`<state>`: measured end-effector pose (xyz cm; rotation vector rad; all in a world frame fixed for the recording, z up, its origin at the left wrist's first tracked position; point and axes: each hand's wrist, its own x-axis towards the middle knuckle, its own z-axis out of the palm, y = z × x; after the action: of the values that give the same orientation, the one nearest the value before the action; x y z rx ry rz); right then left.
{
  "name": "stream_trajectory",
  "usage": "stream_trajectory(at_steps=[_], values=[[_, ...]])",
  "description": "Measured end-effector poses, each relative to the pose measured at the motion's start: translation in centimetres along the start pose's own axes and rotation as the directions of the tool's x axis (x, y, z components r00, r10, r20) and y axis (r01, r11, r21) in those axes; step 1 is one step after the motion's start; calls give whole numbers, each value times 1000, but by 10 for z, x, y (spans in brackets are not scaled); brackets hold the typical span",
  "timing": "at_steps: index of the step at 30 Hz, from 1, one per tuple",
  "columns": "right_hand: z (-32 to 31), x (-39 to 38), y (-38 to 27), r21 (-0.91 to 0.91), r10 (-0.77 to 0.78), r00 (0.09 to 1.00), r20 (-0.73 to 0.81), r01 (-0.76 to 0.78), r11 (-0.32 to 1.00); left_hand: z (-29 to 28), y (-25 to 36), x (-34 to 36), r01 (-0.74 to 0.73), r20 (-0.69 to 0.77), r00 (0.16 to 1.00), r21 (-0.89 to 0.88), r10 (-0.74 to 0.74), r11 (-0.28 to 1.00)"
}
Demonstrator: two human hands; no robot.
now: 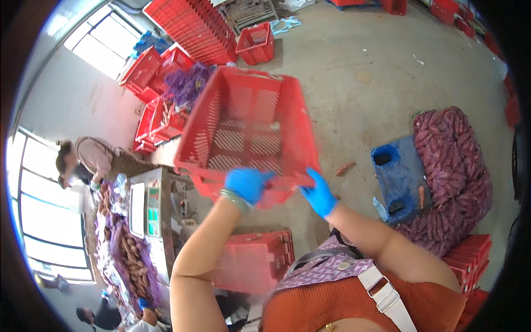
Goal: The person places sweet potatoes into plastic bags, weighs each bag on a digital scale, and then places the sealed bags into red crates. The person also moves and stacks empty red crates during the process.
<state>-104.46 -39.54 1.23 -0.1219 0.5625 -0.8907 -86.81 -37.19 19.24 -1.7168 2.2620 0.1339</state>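
A red plastic crate [249, 91] with perforated sides and floor is held up before me, tilted and empty inside apart from a small pale scrap. It seems to be doubled with another at its lower part. My left hand [246, 185], in a blue glove with a green band at the wrist, grips the crate's near rim. Toward the near right corner, my right hand [318, 193], also blue-gloved, holds the same rim. Below the crate stands another red crate [251, 260], slightly blurred. A loose sweet potato [344, 169] lies on the floor to the right.
Mesh sacks of sweet potatoes [448, 166] lie beside a blue pallet [395, 177] at right. Crate stacks [193, 27] stand behind. At left, co-workers [97, 155] [105, 312] are around a table with a scale [138, 207] and potato sacks [130, 254]. A window [52, 216] is behind.
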Motion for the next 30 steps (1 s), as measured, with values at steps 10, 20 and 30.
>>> stream_trajectory(at_steps=[10, 20, 30], values=[[25, 109, 102, -781, 565, 765, 308, -136, 610, 106, -20, -77, 237, -195, 894, -559, -403, 795], [-475, -204, -57, -256, -71, 310, -948, -610, 750, 375, 12, -124, 253, 563, 791, -658, 240, 710], [-433, -299, 24, -658, -124, 791, -600, -399, 639, 251, 22, 20, -86, 309, 902, -558, 303, 826]])
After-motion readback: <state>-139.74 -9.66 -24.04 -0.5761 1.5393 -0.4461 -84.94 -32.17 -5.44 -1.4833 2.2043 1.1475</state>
